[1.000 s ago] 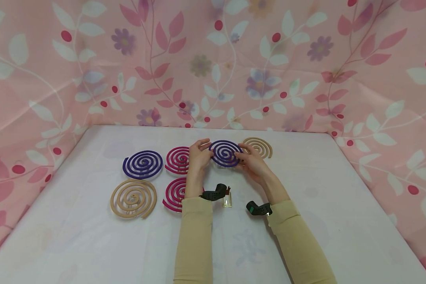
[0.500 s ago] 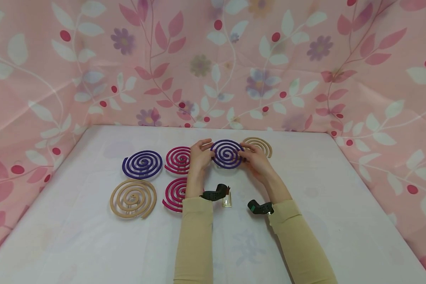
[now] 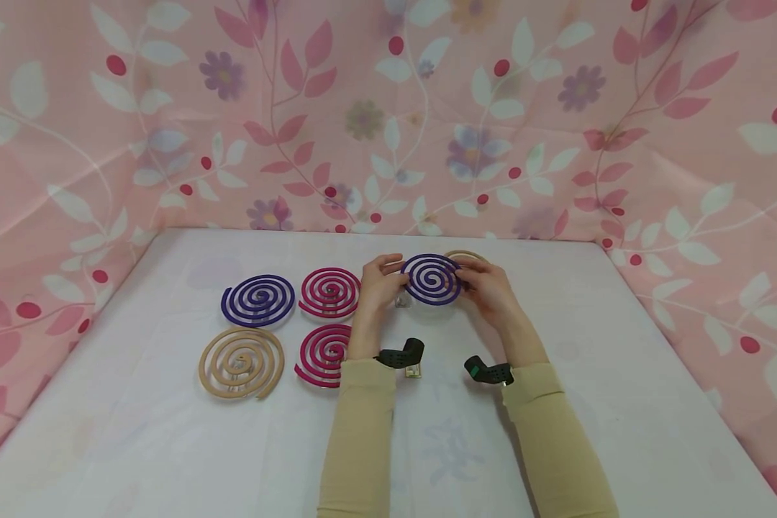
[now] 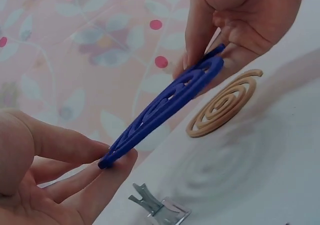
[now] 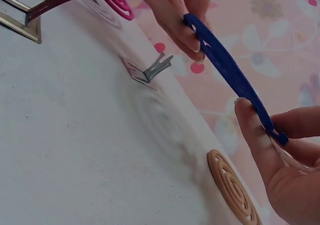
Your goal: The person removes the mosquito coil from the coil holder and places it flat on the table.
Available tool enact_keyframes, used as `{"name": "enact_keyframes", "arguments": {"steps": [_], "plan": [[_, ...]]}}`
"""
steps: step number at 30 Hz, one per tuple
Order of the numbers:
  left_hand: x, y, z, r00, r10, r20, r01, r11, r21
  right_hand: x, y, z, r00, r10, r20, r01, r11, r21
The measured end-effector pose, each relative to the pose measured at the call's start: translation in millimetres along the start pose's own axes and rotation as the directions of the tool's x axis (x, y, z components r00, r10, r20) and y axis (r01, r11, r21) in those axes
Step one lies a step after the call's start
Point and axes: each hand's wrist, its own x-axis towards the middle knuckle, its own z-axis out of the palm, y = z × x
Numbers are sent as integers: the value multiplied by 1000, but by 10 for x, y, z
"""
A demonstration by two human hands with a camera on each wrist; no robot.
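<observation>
A blue spiral coil [image 3: 431, 280] is held in the air between both hands. The left hand [image 3: 380, 289] pinches its left edge, and the right hand [image 3: 492, 291] pinches the right edge. In the left wrist view the coil [image 4: 160, 107] is tilted, with the left hand [image 4: 65, 170] at its lower end. The right wrist view has the coil [image 5: 225, 67] edge-on above the table, the right hand [image 5: 290, 165] gripping one end. Below it stands a small metal stand [image 4: 160, 210], its prongs bare, touching nothing.
On the left are a second blue coil [image 3: 259, 300], a tan coil [image 3: 241, 362] and two pink coils [image 3: 330, 292], all raised on stands. Another tan coil [image 5: 231, 187] lies at the back, behind the right hand. A second bare stand [image 3: 413, 370] is near the left wrist.
Both hands have moved right with the blue coil, uncovering more of the pink coils and the bare stand at the back. The right hand now covers more of the back tan coil.
</observation>
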Motion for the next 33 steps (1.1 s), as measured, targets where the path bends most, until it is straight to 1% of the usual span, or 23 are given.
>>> {"name": "enact_keyframes", "arguments": {"steps": [7, 13, 19, 24, 29, 33], "plan": [[-19, 13, 57, 999, -13, 52, 13, 1000, 0, 10, -55, -153, 1000, -5, -9, 5, 1000, -5], [-15, 15, 129, 994, 12, 111, -7, 999, -45, -9, -83, -276, 1000, -14, 3, 14, 1000, -8], [10, -40, 221, 991, 11, 133, -8, 1000, -26, -39, -104, -408, 1000, -2, -2, 2, 996, -85], [11, -73, 298, 988, 6, 152, -3, 1000, -20, -73, -128, -504, 1000, -3, 11, 5, 990, -142], [11, -119, 369, 986, -3, 167, -2, 1000, 28, -118, -150, -593, 999, -5, 35, 13, 973, -229], [18, -164, 419, 984, -8, 178, -7, 997, 83, -139, -157, -656, 999, -6, 45, 18, 964, -265]]}}
